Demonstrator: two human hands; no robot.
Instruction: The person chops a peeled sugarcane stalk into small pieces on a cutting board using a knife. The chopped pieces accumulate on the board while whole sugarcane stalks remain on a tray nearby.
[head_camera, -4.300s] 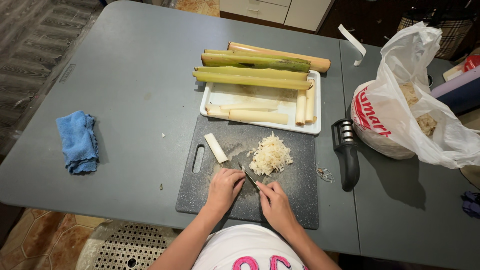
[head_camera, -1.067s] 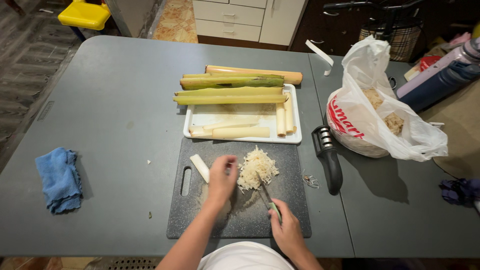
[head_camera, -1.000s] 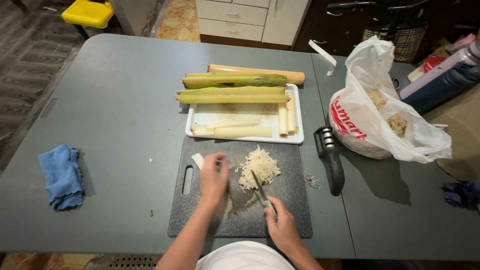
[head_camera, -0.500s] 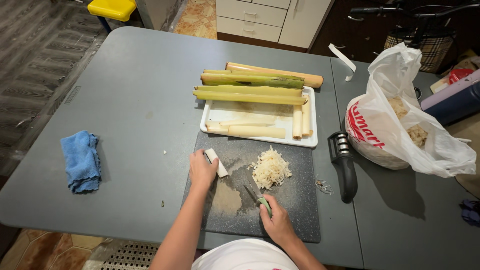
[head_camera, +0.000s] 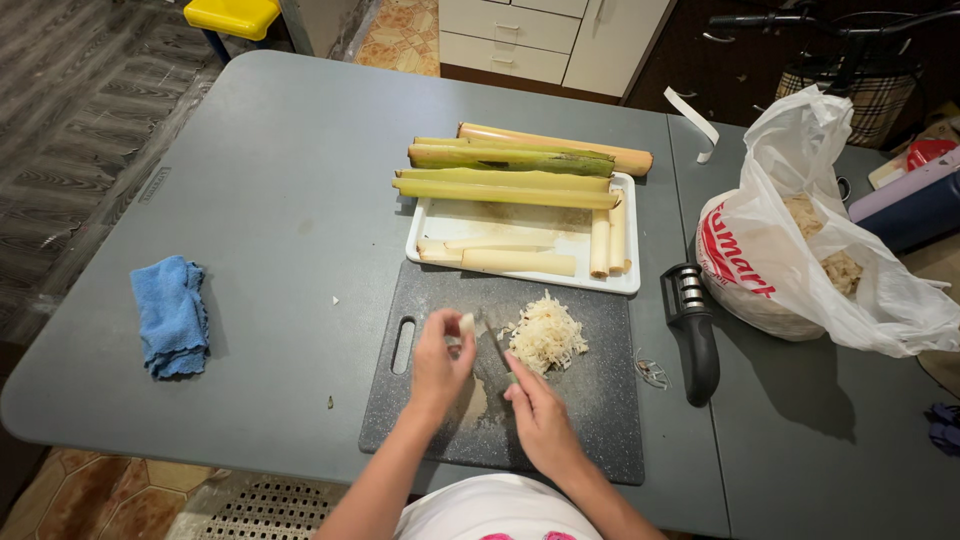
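Observation:
My left hand (head_camera: 440, 362) holds a short pale stalk piece (head_camera: 466, 324) just above the dark cutting board (head_camera: 590, 420). My right hand (head_camera: 537, 410) grips a small knife (head_camera: 492, 342) with its blade pointing toward that piece. A pile of shredded pale strips (head_camera: 545, 336) lies on the board right of the blade. Behind the board a white tray (head_camera: 520, 275) carries several peeled pale stalks (head_camera: 518, 262), and long green-yellow stalks (head_camera: 505, 176) rest across its far rim.
A black knife sharpener (head_camera: 692, 330) lies right of the board. A white plastic bag (head_camera: 810, 240) with husks stands at the right. A blue cloth (head_camera: 170, 315) lies at the left on the grey table (head_camera: 270, 200). Small scraps (head_camera: 652, 372) sit by the board's right edge.
My left hand reached to the board's upper left, picked up the pale stalk piece and brought it toward the knife. My right hand kept the knife near the board's middle.

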